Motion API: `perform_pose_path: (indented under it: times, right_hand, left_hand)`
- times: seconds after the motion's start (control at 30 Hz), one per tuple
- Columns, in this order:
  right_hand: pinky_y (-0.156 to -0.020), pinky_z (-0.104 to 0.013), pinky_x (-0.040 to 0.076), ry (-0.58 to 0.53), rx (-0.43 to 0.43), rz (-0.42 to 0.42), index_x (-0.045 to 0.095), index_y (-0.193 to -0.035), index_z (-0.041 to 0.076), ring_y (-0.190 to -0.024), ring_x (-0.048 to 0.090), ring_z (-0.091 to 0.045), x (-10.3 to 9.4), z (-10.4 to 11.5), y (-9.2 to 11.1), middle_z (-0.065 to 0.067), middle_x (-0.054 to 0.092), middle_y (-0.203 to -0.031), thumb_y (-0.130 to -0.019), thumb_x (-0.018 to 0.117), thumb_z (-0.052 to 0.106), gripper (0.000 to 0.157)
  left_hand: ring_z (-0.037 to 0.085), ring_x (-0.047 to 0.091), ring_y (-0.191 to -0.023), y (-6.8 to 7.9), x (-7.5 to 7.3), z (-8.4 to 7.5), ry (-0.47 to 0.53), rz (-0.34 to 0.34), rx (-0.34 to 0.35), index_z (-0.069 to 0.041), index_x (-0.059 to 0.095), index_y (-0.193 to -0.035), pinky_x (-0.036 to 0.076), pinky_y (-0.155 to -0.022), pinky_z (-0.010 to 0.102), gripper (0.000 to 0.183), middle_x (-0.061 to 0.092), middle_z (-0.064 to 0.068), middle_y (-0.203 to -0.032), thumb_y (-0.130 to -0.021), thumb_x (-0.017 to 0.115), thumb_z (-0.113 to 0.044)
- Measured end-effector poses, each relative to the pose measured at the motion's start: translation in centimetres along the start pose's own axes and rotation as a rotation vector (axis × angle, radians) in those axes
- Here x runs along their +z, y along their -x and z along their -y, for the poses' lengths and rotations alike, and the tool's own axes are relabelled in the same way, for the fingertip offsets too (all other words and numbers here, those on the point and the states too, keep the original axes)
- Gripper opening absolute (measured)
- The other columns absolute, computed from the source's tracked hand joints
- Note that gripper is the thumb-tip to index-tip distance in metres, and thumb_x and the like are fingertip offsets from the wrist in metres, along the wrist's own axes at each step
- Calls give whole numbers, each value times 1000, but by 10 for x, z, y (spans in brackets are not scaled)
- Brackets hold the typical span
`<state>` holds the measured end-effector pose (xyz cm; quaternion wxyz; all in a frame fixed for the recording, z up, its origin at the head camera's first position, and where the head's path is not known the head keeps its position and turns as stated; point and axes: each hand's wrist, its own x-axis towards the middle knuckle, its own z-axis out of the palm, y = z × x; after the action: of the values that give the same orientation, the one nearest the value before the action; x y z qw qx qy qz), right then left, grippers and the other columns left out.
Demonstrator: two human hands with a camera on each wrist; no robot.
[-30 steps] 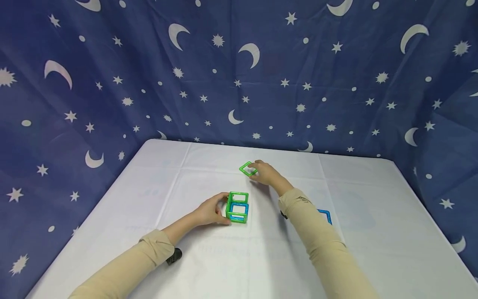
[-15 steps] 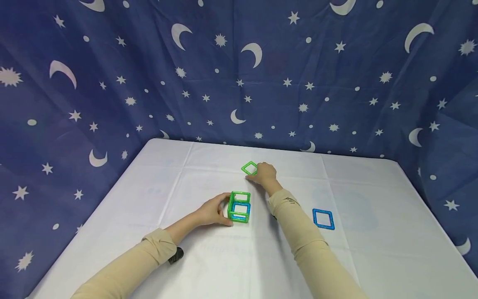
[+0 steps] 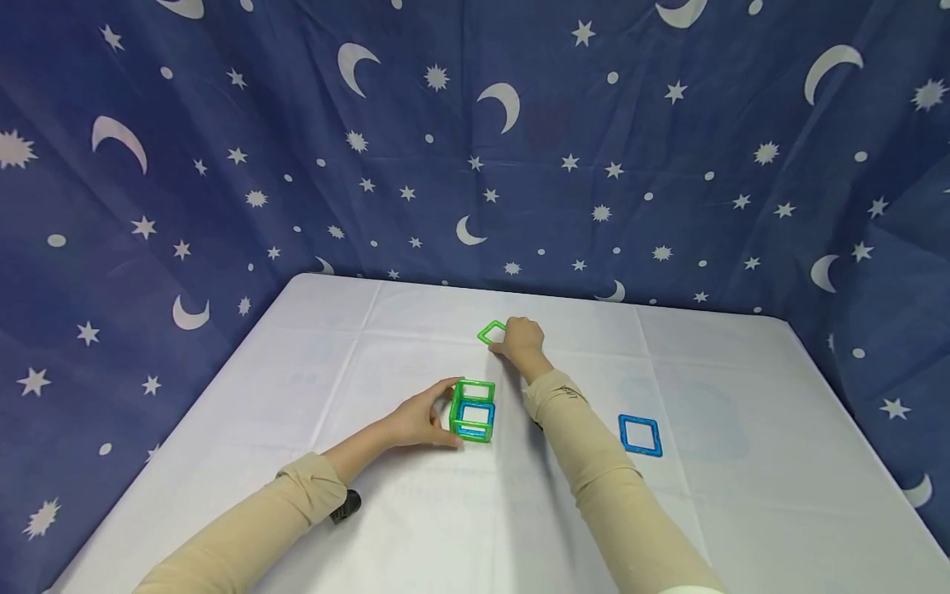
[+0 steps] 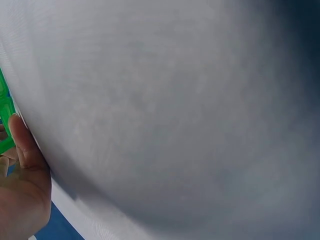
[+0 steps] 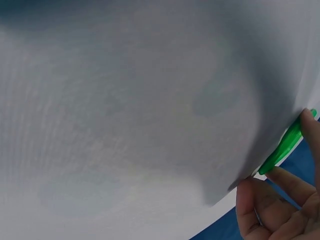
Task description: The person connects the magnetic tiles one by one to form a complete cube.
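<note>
I am pinching the green tile (image 5: 288, 143) with the right hand (image 3: 524, 338), while the left hand (image 3: 416, 419) is gripping the green-and-blue structure (image 3: 475, 425) from its left side, thumb at the near end and fingers at the far end. So both of the 2 hands are holding something.

The tile is lying beyond the structure and slightly to its right, plainly apart from it. Whether it is resting on the white table (image 3: 401, 528) or sitting just above it, I cannot tell; the right hand is covering its right part.

The tile looks square, so I am finding no long axis to follow. I am reading its turn instead: it is showing diamond-wise, 1 corner pointing left, while the structure is presenting its sides nearly square to me. I am judging that gap and that difference in turn to be what matters most.

Well off to the right, a blue tile (image 3: 638, 419) is lying flat, roughly level with the structure, and the right sleeve (image 3: 604, 478) is stretching between the 2.
</note>
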<state>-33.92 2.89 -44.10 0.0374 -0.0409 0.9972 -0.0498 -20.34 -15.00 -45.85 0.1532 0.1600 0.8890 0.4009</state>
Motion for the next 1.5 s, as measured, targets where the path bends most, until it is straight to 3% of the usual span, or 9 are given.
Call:
perform_pose_path:
  times: [0.23, 0.47, 0.6, 1.0, 1.2, 1.5]
  right_hand:
    - [-80, -33, 54, -53, -16, 5, 64, -112, 1, -96, 65, -26, 0, -3, 2, -14, 68, -107, -78, 73, 46, 57]
    - [-80, -34, 54, -101, -8, -5, 64, -108, 1, -92, 64, -25, 4, -6, 5, -13, 68, -102, -78, 74, 45, 54]
    - [-80, -34, 54, -130, -14, -4, 63, -108, 0, -92, 65, -26, 5, -5, 7, -14, 69, -101, -78, 75, 42, 53]
    - [-81, -38, 54, -47, -116, 5, 62, -109, 0, -91, 67, -26, 5, -11, 9, -14, 69, -102, -80, 74, 36, 48]
    - [-88, -42, 51, 15, -192, 40, 63, -112, 0, -101, 61, -30, 1, -17, 12, -15, 61, -111, -80, 75, 38, 51]
    - [-84, -41, 51, 0, -207, 62, 64, -107, -1, -96, 58, -28, -7, -31, 18, -14, 60, -107, -78, 76, 37, 49]
  left_hand:
    - [8, 46, -59, 1, 1, -1, -24, 0, -16, -5, 28, -146, 39, -52, 19, 91, 56, 11, -106, -74, 81, -24]
    - [8, 48, -59, 0, 1, -3, -17, -3, 16, -9, 26, -143, 40, -51, 19, 89, 47, 16, -131, -74, 81, -19]
    - [9, 48, -58, 1, 1, -2, -9, -2, 15, -9, 28, -140, 39, -51, 19, 86, 47, 15, -130, -74, 81, -20]
    - [8, 48, -59, 1, 3, 0, -15, -13, 11, -12, 32, -138, 40, -51, 19, 83, 49, 12, -129, -73, 82, -22]
    - [8, 48, -57, 0, 4, 3, -5, -15, 4, -11, 32, -139, 40, -50, 19, 84, 48, 12, -129, -73, 82, -22]
    - [9, 48, -57, -2, 4, 3, 4, -10, 8, -12, 31, -139, 40, -50, 19, 84, 49, 12, -127, -73, 82, -23]
